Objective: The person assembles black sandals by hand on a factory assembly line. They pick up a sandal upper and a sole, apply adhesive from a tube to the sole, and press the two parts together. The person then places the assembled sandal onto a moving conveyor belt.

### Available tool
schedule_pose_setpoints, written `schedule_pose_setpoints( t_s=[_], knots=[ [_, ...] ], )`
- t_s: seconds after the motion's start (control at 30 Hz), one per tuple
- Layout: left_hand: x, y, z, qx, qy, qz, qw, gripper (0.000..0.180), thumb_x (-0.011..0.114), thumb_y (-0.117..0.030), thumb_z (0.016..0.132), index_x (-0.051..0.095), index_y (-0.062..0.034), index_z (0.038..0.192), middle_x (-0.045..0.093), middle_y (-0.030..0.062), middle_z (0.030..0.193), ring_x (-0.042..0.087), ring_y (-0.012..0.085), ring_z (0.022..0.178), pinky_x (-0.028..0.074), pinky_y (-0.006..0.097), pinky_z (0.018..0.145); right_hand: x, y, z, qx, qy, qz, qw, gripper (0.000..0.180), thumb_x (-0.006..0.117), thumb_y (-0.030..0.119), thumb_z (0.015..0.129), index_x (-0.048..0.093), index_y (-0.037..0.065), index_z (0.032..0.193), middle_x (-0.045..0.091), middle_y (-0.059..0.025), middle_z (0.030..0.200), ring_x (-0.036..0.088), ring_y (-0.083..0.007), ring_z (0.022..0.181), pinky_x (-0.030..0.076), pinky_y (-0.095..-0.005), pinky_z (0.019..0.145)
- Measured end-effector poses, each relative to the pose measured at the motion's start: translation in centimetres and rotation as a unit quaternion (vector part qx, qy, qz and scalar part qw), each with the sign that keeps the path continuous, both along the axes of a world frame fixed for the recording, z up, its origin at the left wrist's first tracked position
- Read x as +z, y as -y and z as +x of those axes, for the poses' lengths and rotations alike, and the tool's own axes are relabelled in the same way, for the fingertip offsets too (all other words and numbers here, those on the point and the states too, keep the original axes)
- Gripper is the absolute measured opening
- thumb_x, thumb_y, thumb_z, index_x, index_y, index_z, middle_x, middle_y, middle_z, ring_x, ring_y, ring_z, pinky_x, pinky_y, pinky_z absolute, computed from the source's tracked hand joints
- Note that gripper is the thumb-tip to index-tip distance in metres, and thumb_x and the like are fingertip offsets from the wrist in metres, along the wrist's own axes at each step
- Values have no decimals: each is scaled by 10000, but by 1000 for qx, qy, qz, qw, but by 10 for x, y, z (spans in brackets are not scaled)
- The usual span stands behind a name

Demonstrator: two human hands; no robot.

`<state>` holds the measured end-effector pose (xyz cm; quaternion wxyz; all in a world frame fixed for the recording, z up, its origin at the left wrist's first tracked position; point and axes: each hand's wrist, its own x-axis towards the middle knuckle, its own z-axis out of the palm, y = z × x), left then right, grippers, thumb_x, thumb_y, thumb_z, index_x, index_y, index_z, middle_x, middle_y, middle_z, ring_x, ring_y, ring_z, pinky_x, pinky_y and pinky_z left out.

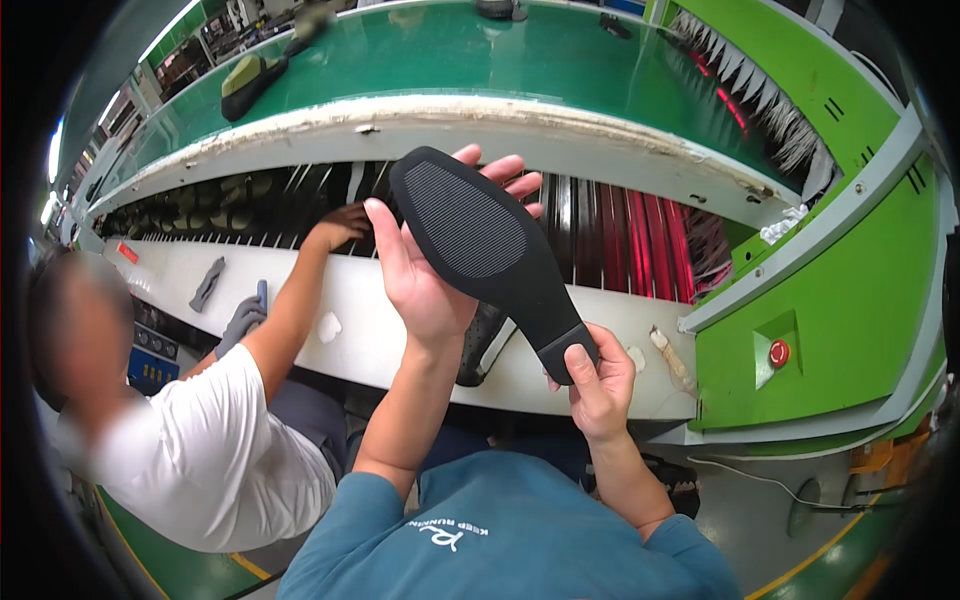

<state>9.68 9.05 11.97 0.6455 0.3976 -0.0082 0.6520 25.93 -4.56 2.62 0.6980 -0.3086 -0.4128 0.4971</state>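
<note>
A black shoe sole (548,290) is held up in front of me, its underside facing me. Fine ridges cover the broad forefoot patch, and a separate heel block shows at the lower right end. My right hand (600,385) grips that heel, thumb on top and fingers mostly hidden beneath. Behind the forefoot, my left hand (430,285) is open, palm up, with its fingers stretched past the far edge and the thumb apart. Whether the palm bears the sole's weight is hidden. A dark shoe (482,345) shows partly beyond my left wrist, by the white ledge (370,350).
At left, a co-worker's bare hand (342,225) reaches toward the rollers (590,235); a gloved hand (243,320) is lower. A green conveyor (450,55) carries a shoe (250,85). At right stands a green machine (810,330) with a red button (779,352). A brush (672,355) lies on the ledge.
</note>
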Motion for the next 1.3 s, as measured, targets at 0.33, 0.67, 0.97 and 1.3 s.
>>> schedule_pose_setpoints(
  t_s=[0.33, 0.67, 0.97, 1.3],
  knots=[
    [-9, 9, 6, -95, 69, -22, 993, 741, 209, -600, 1205, 574, 15, 1403, 647, 161, 1114, 670, 331, 1017, 578, 539, 975, -16, 25, 2, 47, 25, -47, 997, 325, 760, 117, 1084, 661, -69, 1331, 769, -103, 1105, 714, -110, 926, 597, -283, 833],
    [-20, 32, 22, -28, -14, -17, 999, 545, 301, -519, 1233, 557, -59, 1094, 572, 86, 922, 605, 235, 827, 549, 456, 855, -38, 27, 9, 107, 28, -63, 992, 363, 778, 107, 1047, 660, -69, 1341, 762, -112, 1195, 694, -134, 1088, 550, -309, 995],
    [-55, 89, 40, -20, -330, 103, 938, 502, 450, -376, 1205, 721, 35, 1303, 728, 205, 1259, 705, 305, 1193, 537, 424, 1083, -44, 38, 33, 69, 29, -61, 995, 573, 939, 339, 954, 679, 25, 1357, 752, -80, 1256, 714, -201, 1198, 548, -364, 1062],
    [-127, -68, 7, 166, -784, 64, 595, 799, 822, -623, 916, 721, 23, 1374, 782, 233, 1259, 767, 379, 1166, 595, 477, 1014, -68, 53, 51, 9, -21, -100, 995, 222, 763, 141, 1086, 686, -7, 1233, 758, -126, 1039, 739, -211, 835, 628, -378, 759]
  ],
)
